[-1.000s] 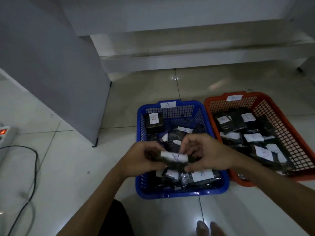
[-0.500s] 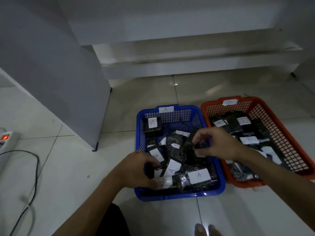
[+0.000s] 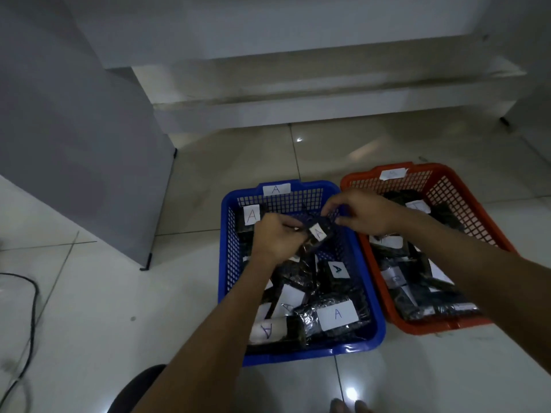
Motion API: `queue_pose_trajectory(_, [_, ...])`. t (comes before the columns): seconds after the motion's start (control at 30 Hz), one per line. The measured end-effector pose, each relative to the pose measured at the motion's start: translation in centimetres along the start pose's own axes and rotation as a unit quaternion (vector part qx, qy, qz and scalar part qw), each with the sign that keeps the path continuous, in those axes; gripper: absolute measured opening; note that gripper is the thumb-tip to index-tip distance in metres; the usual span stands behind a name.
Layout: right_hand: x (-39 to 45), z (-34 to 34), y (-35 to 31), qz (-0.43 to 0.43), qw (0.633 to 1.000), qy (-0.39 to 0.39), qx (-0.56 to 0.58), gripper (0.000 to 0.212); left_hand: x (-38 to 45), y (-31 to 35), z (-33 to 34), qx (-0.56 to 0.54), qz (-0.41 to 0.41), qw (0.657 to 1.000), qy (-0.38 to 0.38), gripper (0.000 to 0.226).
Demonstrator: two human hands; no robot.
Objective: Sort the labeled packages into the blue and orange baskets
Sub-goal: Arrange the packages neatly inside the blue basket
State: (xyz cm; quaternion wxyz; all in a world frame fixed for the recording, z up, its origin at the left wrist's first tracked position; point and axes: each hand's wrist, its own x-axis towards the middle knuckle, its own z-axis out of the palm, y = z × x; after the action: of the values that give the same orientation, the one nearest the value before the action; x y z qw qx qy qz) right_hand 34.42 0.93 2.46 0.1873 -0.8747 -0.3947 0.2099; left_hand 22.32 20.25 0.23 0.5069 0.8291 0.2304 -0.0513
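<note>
Left hand (image 3: 275,238) and right hand (image 3: 362,213) both pinch a small black package (image 3: 320,231) marked A, fingers curled on its ends, holding it above the blue basket's (image 3: 226,263) far end, the orange basket (image 3: 483,222) alongside.

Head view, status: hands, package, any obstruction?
Left hand and right hand both grip one A-labeled package. Held above blue basket, marked A. Orange basket alongside. Nothing in the way.
</note>
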Motion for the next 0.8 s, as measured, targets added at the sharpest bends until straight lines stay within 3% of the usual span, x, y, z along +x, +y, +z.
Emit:
queue_pose_trajectory(0.2, [-1.9,0.1,-1.5,-0.001,0.995,0.041,0.094,0.076,-1.0,-0.3,-4.1,-0.123,0.014,0.99,-0.073,0.022])
queue_pose_trajectory(0.33, [-3.1,2.0,-3.2,-0.071,0.992,0.08,0.06,0.057,-1.9,-1.0,-4.8,-0.126,0.04,0.983,-0.125,0.023])
queue_pose_trajectory(0.4, [-3.0,3.0,-3.3,-0.073,0.993,0.093,0.026,0.046,-1.9,-1.5,-4.7,-0.11,0.065,0.987,-0.099,0.02])
queue_pose_trajectory(0.47, [-2.2,3.2,-2.9,-0.04,0.992,0.117,0.008,0.04,-1.0,-2.4,-4.9,-0.034,0.099,0.994,0.004,0.02])
queue_pose_trajectory(0.53, [-0.7,2.9,-2.3,-0.004,0.989,0.15,-0.017,0.036,0.4,-3.2,-5.9,0.098,0.15,0.979,0.1,0.027])
queue_pose_trajectory(0.6, [1.2,2.7,-1.8,0.015,0.984,0.176,-0.037,0.038,2.0,-3.8,-6.8,0.22,0.196,0.95,0.099,0.038])
queue_pose_trajectory(0.7, [4.1,3.1,-1.9,0.035,0.984,0.171,-0.027,0.041,3.7,-4.1,-7.7,0.359,0.197,0.911,0.054,0.054])
queue_pose_trajectory(0.8, [6.6,4.2,-2.7,0.039,0.988,0.14,-0.045,0.036,5.0,-4.9,-8.4,0.383,0.18,0.906,0.031,0.059])
